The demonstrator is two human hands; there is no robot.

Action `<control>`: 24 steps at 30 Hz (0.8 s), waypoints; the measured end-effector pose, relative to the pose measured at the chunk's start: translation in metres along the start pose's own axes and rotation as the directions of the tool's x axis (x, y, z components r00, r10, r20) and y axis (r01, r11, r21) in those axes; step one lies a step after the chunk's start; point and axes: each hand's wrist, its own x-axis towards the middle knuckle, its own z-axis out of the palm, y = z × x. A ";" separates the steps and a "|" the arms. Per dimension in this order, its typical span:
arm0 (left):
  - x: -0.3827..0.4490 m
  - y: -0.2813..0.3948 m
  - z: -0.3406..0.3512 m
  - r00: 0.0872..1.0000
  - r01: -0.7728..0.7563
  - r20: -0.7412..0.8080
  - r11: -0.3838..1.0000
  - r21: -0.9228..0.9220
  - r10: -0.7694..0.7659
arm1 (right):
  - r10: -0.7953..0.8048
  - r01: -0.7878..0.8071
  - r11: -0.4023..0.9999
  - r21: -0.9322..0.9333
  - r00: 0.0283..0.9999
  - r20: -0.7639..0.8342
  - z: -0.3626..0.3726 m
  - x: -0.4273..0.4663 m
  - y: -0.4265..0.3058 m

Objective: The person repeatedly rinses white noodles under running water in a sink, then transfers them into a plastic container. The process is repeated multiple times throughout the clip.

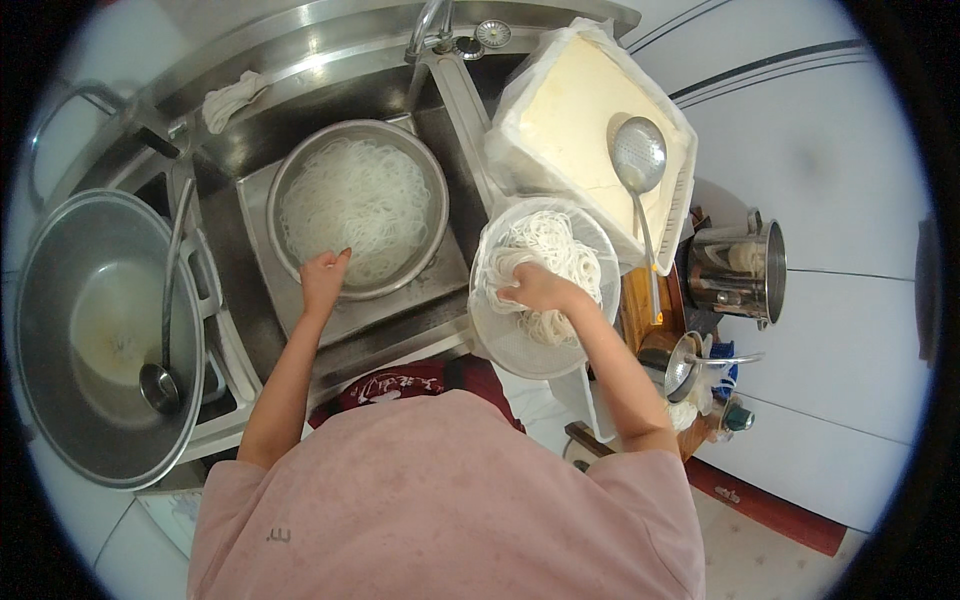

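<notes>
A round metal basin [442, 202] stands in the steel sink and holds white noodles [375, 195] in cloudy liquid. My left hand [325, 279] is at the basin's near rim with its fingers curled; whether it grips anything cannot be told. To the right, a white mesh colander [510, 352] holds more noodles [551, 232], partly in coiled bundles. My right hand [536, 286] is inside the colander, its fingers bent on a bundle of noodles [506, 262] at the left side. The fingertips are partly hidden among the strands.
A large metal pot [45, 337] with a ladle [166, 315] stands left. Behind the colander, a white crate [686, 157] holds a pale slab [577, 112] with a perforated skimmer [640, 154] on it. A steel pot [724, 262] stands right; a faucet [424, 30] and cloth [232, 101] are at the back.
</notes>
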 end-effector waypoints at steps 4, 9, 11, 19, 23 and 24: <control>-0.004 -0.002 0.002 1.000 0.005 0.009 1.000 -0.028 -0.004 | -0.020 0.028 0.993 -0.112 0.997 0.070 -0.019 -0.008 -0.017; -0.005 -0.005 0.004 0.999 -0.048 0.004 0.998 -0.046 0.049 | -0.040 0.057 0.989 -0.137 0.991 0.127 -0.030 -0.014 -0.030; -0.006 -0.010 0.004 1.000 -0.026 -0.005 0.998 -0.065 0.026 | -0.068 0.080 0.989 -0.127 0.993 0.098 -0.029 -0.017 -0.026; -0.004 -0.012 -0.002 0.998 0.066 -0.003 0.994 -0.085 -0.067 | -0.044 0.055 0.977 -0.204 0.997 0.056 -0.047 -0.037 -0.036; 0.002 -0.012 -0.003 0.992 0.123 0.016 0.989 -0.084 -0.122 | 0.005 -0.012 0.968 -0.249 1.000 -0.030 -0.068 -0.034 -0.050; 0.002 -0.010 -0.006 0.989 0.150 0.014 0.985 -0.081 -0.149 | 0.060 -0.079 0.955 -0.287 0.996 -0.073 -0.078 -0.033 -0.063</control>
